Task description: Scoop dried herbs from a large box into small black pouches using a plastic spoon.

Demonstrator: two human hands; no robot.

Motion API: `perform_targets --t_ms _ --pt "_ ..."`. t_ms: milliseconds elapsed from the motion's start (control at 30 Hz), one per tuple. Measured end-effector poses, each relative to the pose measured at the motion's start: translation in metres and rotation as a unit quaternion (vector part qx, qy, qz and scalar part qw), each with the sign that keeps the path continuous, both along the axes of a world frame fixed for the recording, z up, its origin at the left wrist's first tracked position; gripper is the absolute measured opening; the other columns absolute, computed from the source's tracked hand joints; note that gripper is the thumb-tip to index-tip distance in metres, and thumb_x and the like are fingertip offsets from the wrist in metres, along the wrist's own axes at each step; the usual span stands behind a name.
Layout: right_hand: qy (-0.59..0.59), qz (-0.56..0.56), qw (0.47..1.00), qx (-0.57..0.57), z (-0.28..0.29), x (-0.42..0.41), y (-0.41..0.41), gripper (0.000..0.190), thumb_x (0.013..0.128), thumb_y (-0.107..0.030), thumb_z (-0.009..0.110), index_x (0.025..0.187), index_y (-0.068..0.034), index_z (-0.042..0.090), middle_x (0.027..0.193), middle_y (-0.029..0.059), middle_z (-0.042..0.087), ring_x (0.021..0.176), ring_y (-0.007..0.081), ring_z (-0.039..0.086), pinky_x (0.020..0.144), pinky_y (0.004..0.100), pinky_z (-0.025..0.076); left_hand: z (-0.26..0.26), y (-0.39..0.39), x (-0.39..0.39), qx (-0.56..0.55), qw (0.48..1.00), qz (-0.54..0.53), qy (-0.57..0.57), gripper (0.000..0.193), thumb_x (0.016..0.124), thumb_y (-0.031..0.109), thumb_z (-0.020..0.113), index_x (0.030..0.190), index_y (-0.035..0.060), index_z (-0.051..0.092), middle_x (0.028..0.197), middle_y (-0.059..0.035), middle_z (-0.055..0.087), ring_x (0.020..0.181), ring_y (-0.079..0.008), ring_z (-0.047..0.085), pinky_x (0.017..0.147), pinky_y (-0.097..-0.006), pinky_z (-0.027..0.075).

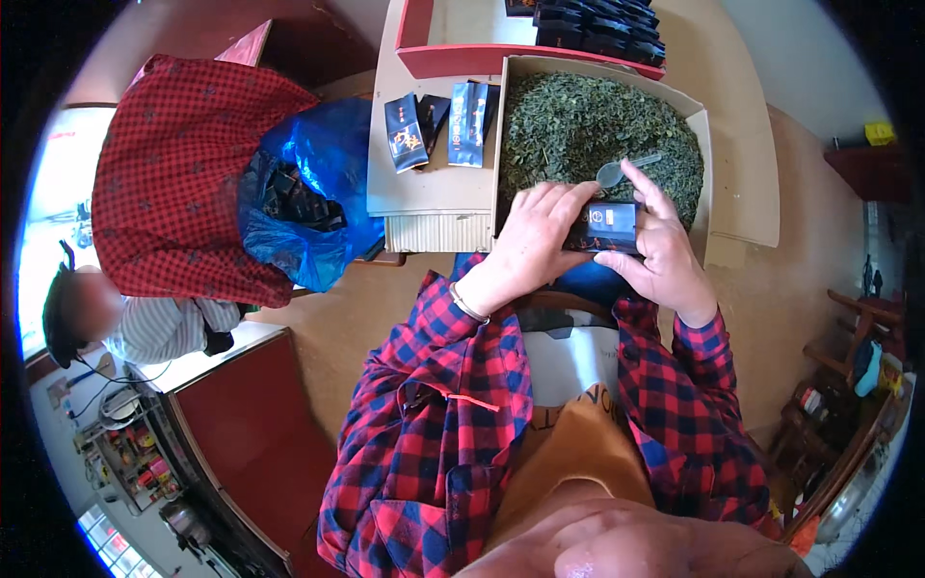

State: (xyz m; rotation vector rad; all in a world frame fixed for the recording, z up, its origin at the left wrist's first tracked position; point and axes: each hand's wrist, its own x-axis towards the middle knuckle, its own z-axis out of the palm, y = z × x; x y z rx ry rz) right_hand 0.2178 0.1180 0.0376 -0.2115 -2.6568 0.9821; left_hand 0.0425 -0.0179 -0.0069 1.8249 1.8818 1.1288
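Note:
A small dark printed pouch [611, 225] is held between both of my hands, above the near edge of a cardboard box [707, 144]. My left hand [531, 235] grips its left end, and my right hand [657, 242] has its right end, thumb along the near side. Dried green leaves [592, 115], which look like tea, fill much of the box. On them a clear plastic spoon [611, 174] lies just beyond the pouch. My right index finger reaches to its handle; whether they touch, I cannot tell. The pouch's contents are hidden.
Several dark pouches [406, 134] lie left of the box on the table [433, 191]. Behind is a red-walled tray [455, 61] with rows of pouches [600, 32]. A blue plastic bag [303, 256] holding dark packets stands left, beside red checked cloth [181, 173] and another person [162, 329].

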Motion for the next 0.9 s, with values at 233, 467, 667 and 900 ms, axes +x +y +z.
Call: perform_targets --t_ms 233,467,667,900 --pt "-0.015 0.017 1.000 -0.009 0.000 0.003 -0.002 0.035 0.081 -0.017 0.080 0.113 -0.005 0.075 0.126 0.0185 0.068 0.135 0.0383 0.050 0.110 0.0488 0.038 -0.011 0.000 0.001 0.006 0.997 -0.017 -0.077 0.072 0.063 0.011 0.087 0.129 0.0061 0.058 0.117 -0.0152 0.064 0.112 -0.0373 0.060 0.097 -0.0452 0.048" --pt "0.063 -0.147 0.983 -0.093 0.005 0.013 0.036 0.015 0.088 -0.004 0.072 0.103 0.001 0.073 0.108 0.0133 0.074 0.102 0.0241 0.067 0.086 0.0358 0.052 -0.020 -0.008 -0.010 0.026 0.965 0.065 -0.253 0.074 0.067 0.007 0.094 0.131 0.0055 0.057 0.127 -0.0089 0.065 0.112 -0.0200 0.062 0.100 -0.0353 0.049" --pt "-0.001 -0.147 0.965 0.218 -0.054 0.004 0.087 0.015 0.084 -0.003 0.072 0.099 -0.002 0.071 0.099 0.0111 0.066 0.095 0.0298 0.063 0.081 0.0374 0.053 -0.027 -0.007 -0.014 0.070 0.935 0.069 -0.341 0.074 0.070 0.016 0.095 0.131 0.0017 0.056 0.127 -0.0102 0.066 0.111 -0.0185 0.061 0.096 -0.0331 0.049" --pt "-0.117 -0.111 0.944 0.288 -0.071 -0.003 0.100 0.008 0.081 -0.007 0.069 0.087 -0.005 0.064 0.096 0.0098 0.056 0.098 0.0295 0.058 0.080 0.0396 0.052 -0.043 -0.011 -0.017 0.097 0.960 0.053 -0.256 0.076 0.064 0.010 0.096 0.129 0.0073 0.057 0.120 -0.0081 0.060 0.105 -0.0202 0.060 0.092 -0.0316 0.049"
